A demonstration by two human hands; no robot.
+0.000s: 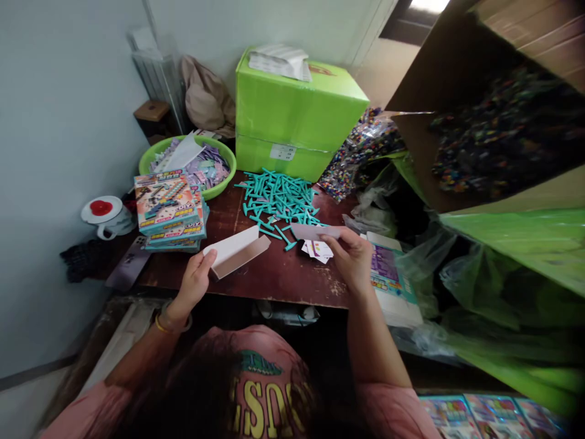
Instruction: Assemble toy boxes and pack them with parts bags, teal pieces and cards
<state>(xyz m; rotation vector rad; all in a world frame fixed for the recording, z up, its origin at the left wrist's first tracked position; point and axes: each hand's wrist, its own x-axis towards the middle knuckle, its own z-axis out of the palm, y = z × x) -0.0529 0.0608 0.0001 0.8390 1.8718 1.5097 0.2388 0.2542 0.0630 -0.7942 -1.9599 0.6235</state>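
Note:
My left hand point(196, 277) is closed on a folded white cardboard piece point(237, 251), shaped like an opened small box or tray, held above the front of the table. To the right, my right hand point(354, 256) pinches a flat pale sheet of paper or card point(313, 232) between thumb and fingers. Just below that sheet lies a small stack of white printed cards point(317, 251). Between and beyond the hands spreads a pile of teal plastic T-shaped sticks point(280, 196). Flat printed cardboard boxes point(386, 268) lie beside my right wrist.
A stack of printed boxes point(169, 207) stands left, before a green basin point(232, 163) of small packets. Near them are a lidded mug point(107, 216) and a phone point(129, 262). Behind sits a green carton point(292, 110); bagged beads point(356, 149) and an open carton point(415, 143) are right.

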